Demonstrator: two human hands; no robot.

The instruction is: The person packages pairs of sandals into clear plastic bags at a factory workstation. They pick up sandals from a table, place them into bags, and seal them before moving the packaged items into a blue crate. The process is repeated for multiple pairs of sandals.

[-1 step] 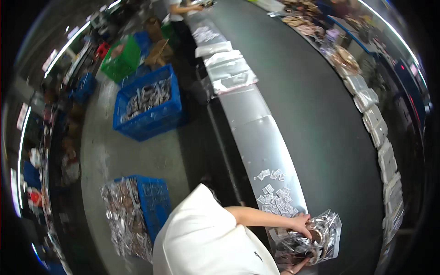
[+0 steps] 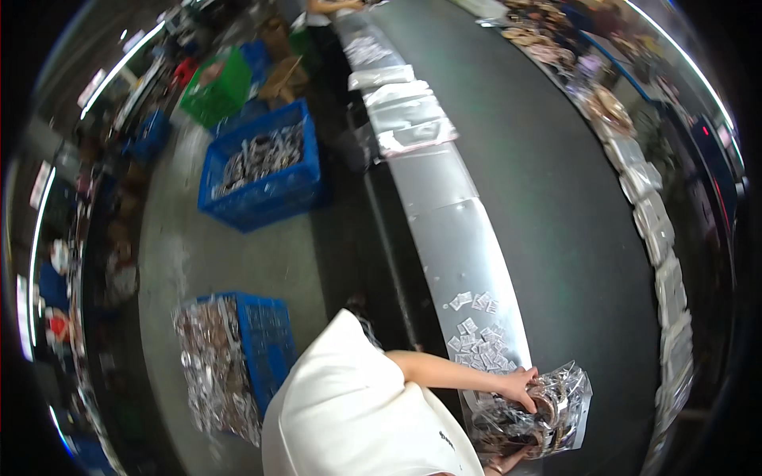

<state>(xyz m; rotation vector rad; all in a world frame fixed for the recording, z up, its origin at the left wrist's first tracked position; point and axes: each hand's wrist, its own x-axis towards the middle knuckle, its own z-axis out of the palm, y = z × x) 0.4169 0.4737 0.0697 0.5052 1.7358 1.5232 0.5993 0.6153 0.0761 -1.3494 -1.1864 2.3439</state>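
Observation:
A clear, crinkled plastic bag (image 2: 573, 408) with brown and dark curved pieces inside lies at the lower right, across the metal ledge and the belt's edge. What kind of pieces they are I cannot make out. My left hand (image 2: 519, 388) comes down on the bag's upper side, its thumb and fingers bent around a brown piece and the film. From below, my right hand (image 2: 508, 459) grips the bag's near side, with part of it hidden by the bag and my white sleeve. Small white packets (image 2: 482, 347) are scattered on the ledge just beyond my left hand.
A dark conveyor belt (image 2: 556, 238) runs along the metal ledge (image 2: 460, 246). Stacked clear bags (image 2: 413, 119) lie farther up the ledge. Packages (image 2: 671, 285) line the belt's far side. Blue crates (image 2: 266, 345) with bagged goods stand left; another person (image 2: 325, 36) works at the top.
My view has shifted slightly, so the crates and ledge sit a little differently in it. Both hands stay on the bag, and the brown pieces inside show a bit more clearly.

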